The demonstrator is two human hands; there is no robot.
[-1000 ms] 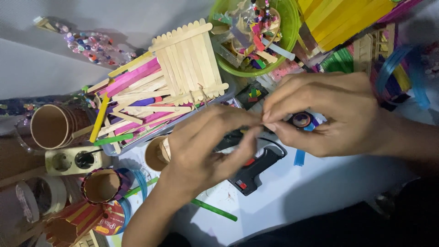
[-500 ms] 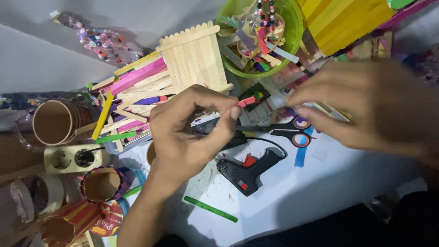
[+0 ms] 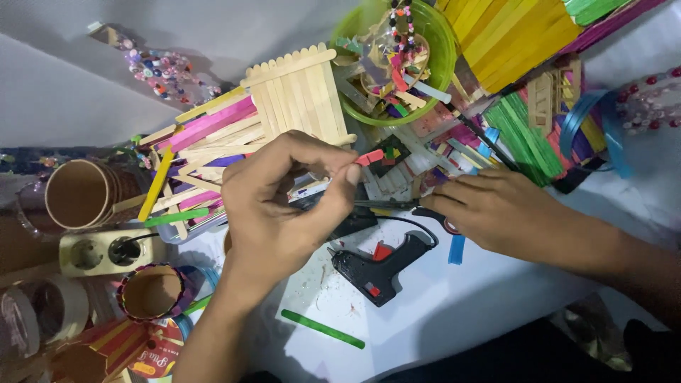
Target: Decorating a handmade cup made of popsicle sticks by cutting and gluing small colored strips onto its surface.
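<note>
pinching a small red piece [image 3: 369,157], left hand [image 3: 284,206], seemingly.

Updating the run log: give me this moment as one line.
left hand: pinching small red piece | right hand: on scissors | glue gun: lying untouched on white sheet

A white table [image 3: 496,298] carries the clutter. Near the middle lies a black glue gun [image 3: 379,266], with 1 green stick [image 3: 323,329] flat at 6 o'clock from it. At 12 o'clock sits a green bowl [image 3: 443,50]. A raft of plain sticks [image 3: 298,92] lies at 11 o'clock, over a heap of coloured sticks [image 3: 206,128]. At 9 o'clock are a cardboard tube [image 3: 81,193] and a beige socket strip [image 3: 106,252]. Green sticks [image 3: 528,135] lie at 2 o'clock, yellow ones [image 3: 504,28] at 1 o'clock.
</note>
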